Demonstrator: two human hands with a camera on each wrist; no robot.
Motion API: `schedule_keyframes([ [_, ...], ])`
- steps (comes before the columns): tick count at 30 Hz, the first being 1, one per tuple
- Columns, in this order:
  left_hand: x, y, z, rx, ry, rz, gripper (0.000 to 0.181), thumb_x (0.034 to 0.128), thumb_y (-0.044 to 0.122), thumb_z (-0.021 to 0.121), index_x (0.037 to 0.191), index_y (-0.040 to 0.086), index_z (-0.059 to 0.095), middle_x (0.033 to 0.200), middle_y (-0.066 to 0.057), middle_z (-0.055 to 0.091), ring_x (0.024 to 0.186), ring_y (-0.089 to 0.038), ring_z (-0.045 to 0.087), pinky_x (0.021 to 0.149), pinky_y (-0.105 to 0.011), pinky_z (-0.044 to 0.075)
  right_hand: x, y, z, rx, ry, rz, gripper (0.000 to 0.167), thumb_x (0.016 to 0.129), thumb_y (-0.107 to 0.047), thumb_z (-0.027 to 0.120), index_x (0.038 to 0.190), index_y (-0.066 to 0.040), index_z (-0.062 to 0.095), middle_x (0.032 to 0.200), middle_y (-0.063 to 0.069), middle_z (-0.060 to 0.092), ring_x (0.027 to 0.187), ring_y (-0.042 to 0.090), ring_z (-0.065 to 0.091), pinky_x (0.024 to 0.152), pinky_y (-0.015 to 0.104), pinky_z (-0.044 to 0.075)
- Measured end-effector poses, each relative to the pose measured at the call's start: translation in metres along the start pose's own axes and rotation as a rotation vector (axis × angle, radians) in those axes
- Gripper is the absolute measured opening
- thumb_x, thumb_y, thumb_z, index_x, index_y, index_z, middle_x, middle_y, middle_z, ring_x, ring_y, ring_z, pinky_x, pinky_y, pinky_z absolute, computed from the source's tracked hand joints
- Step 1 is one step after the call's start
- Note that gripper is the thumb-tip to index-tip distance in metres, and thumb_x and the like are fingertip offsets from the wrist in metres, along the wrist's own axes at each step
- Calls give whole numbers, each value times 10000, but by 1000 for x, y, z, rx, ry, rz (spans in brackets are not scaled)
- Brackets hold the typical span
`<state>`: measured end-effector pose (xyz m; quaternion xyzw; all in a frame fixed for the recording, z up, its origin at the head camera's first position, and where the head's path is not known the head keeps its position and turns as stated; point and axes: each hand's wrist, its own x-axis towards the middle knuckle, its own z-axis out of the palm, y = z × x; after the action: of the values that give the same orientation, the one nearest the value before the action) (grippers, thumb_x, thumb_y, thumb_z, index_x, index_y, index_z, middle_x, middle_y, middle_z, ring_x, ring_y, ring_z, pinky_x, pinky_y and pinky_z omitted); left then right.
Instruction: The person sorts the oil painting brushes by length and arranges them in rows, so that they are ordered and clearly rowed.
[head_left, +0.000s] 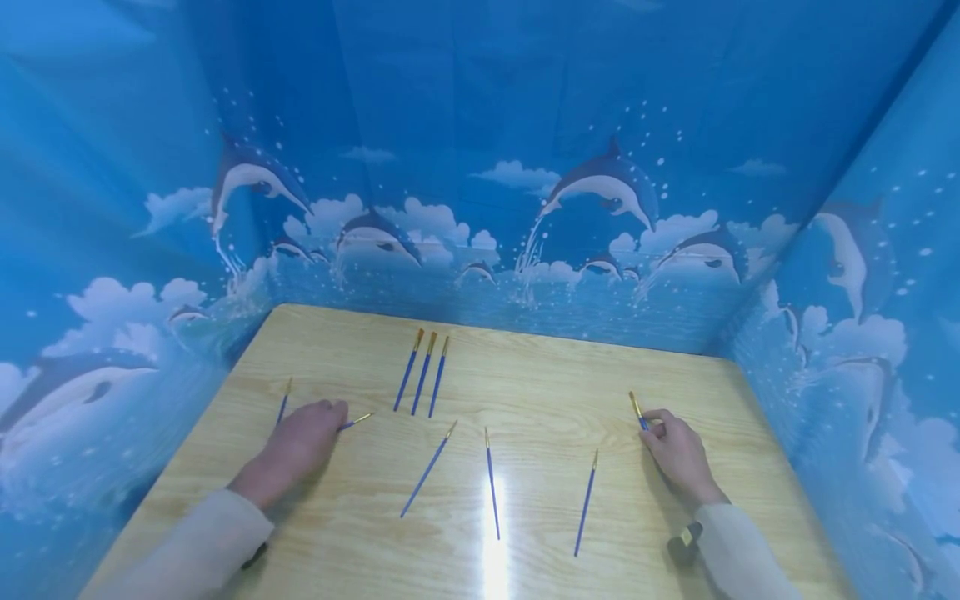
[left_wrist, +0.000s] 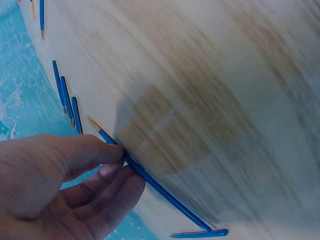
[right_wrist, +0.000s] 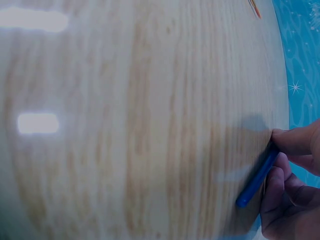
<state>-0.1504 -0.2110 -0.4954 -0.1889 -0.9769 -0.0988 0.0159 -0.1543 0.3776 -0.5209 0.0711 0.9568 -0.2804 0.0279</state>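
My left hand [head_left: 300, 442] pinches a thin blue brush [left_wrist: 167, 194] between thumb and fingers; its pale tip points right in the head view. The far end of that brush meets another blue brush [left_wrist: 200, 234], which lies partly behind the hand in the head view. At the right of the table, my right hand [head_left: 678, 454] pinches a brush [head_left: 637, 407] with a gold ferrule, its blue handle [right_wrist: 257, 179] low over the wood. Three thin brushes [head_left: 428, 468], [head_left: 492, 483], [head_left: 587, 504] lie spaced apart between the hands.
Three brushes [head_left: 407, 369], [head_left: 424, 372], [head_left: 439, 377] with brown tips lie side by side near the back of the wooden table [head_left: 540, 375]. Blue dolphin-print sheeting [head_left: 450, 167] stands behind the table and along both its sides.
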Motion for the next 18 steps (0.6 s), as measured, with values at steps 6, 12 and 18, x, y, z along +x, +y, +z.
schedule_keyframes([
  [6,-1,6,-1,45,-4,-7,130,943,-28,706,976,35,598,809,-102,611,701,-259,612,612,-413,573,0,0,0,-2,10,-11,362,1070,-132,644,1381,51,609,1094,234,748,962,337,723,792,463,605],
  [12,0,6,-4,43,-38,-8,102,950,-7,706,1021,30,643,878,-109,640,758,-271,643,673,-439,604,0,1,1,-7,20,-20,310,1061,-116,649,1321,53,633,1091,242,753,974,361,727,812,492,601],
  [18,4,7,-10,-22,-64,-24,175,932,17,766,1061,68,659,912,-67,632,783,-226,629,719,-426,607,1,2,1,-1,20,-23,267,1055,-113,652,1265,51,649,1068,229,751,945,333,721,764,409,571],
])
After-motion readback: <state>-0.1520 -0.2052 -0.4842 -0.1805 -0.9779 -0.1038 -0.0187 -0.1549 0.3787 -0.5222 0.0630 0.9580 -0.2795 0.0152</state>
